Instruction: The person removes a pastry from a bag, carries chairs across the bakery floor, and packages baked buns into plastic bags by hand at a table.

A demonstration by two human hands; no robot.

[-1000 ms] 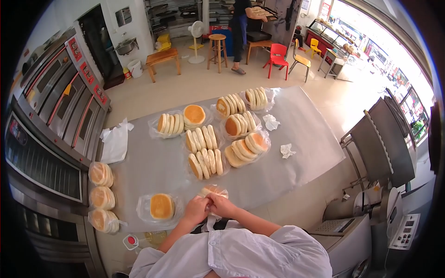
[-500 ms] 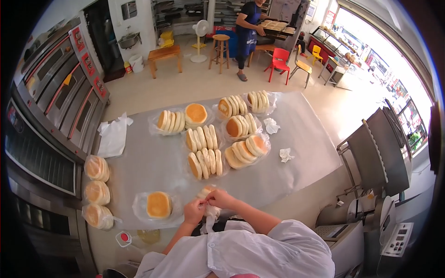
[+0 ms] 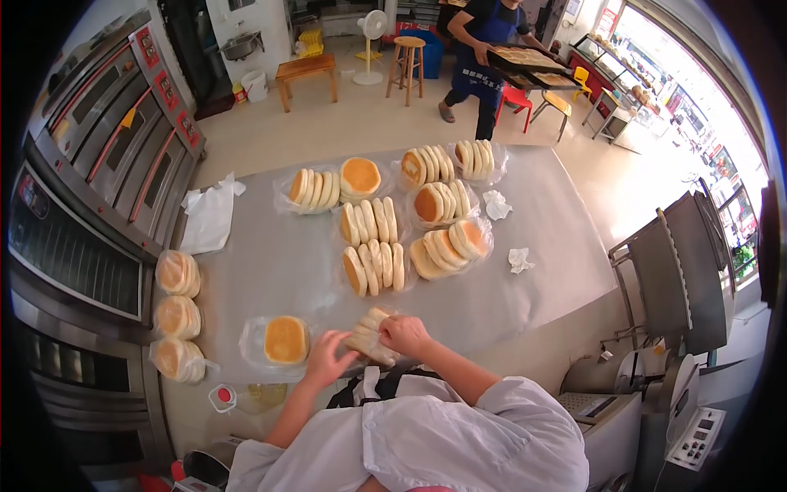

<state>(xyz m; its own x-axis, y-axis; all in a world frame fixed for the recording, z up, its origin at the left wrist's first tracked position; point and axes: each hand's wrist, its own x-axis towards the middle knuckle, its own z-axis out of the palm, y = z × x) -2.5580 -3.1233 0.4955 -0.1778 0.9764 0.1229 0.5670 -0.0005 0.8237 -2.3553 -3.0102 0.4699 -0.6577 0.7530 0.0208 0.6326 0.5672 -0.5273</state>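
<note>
The right hand (image 3: 404, 334) clamps one side of a bag of buns (image 3: 367, 338) at the near edge of a metal-grey table (image 3: 270, 254); the left hand (image 3: 329, 358), apart from it, spreads its fingers at the bag's other side, contact unclear. A flat-lying bun (image 3: 287, 339) sits to the left, beyond it three bagged stacks (image 3: 178, 317). Farther out, rows of buns (image 3: 373, 266) lie mid-table; past the far edge, a co-worker (image 3: 484, 49) holds trays (image 3: 529, 57).
</note>
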